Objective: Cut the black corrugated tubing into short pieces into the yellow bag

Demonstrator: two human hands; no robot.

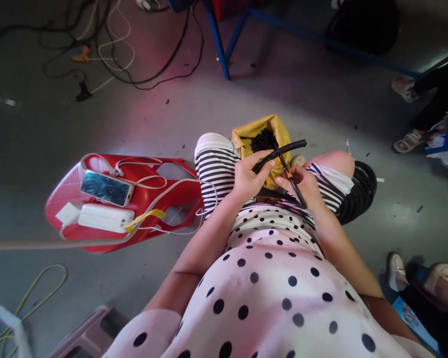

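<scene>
My left hand (pixel 247 177) is closed around a length of black corrugated tube (pixel 293 146), whose free end sticks out to the right. In my right hand (pixel 302 185), fingers closed, are what look like black scissors (pixel 293 183) with an orange part near the middle. Their narrow front end crosses the tube just right of my left fingers; whether the blades are apart cannot be made out. Below both hands, between my knees, stands an open yellow bag (pixel 282 130) with many short black pieces (pixel 263 140) inside.
A coil of black corrugated tube (pixel 358 193) lies beside my right knee. On a red stool (pixel 149 175) to the left rest a phone (pixel 106 188), a white power bank (pixel 106 218) and cords. Cables (pixel 134 82) trail across the floor near a blue metal frame (pixel 219 40). Other people's feet (pixel 406 140) are at right.
</scene>
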